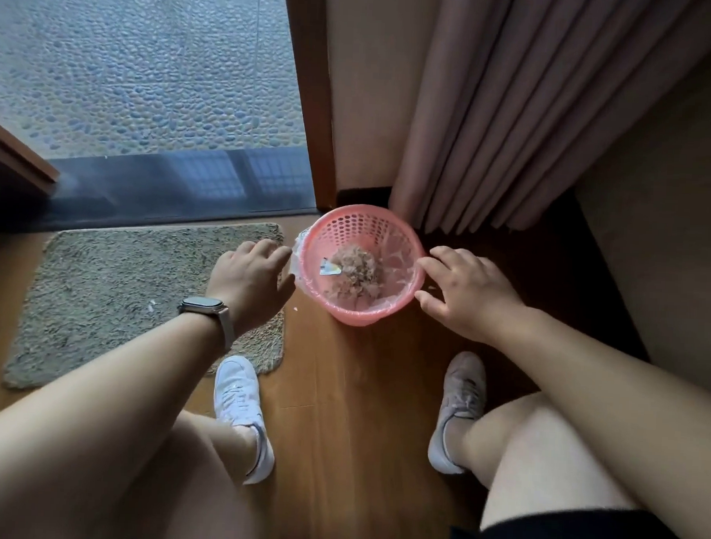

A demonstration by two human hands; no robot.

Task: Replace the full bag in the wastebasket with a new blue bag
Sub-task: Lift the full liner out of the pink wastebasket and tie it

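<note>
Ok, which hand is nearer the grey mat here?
Left. The left hand hangs over the right edge of the grey mat, beside the pink wastebasket. The right hand is on the wastebasket's far side, away from the mat.

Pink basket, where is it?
Head view, center: the basket sits on the floor between the left hand and right hand, right of the mat.

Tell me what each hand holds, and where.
Nothing is gripped. The left hand reaches the bag at the left rim of the basket; the right hand reaches the right rim.
</note>
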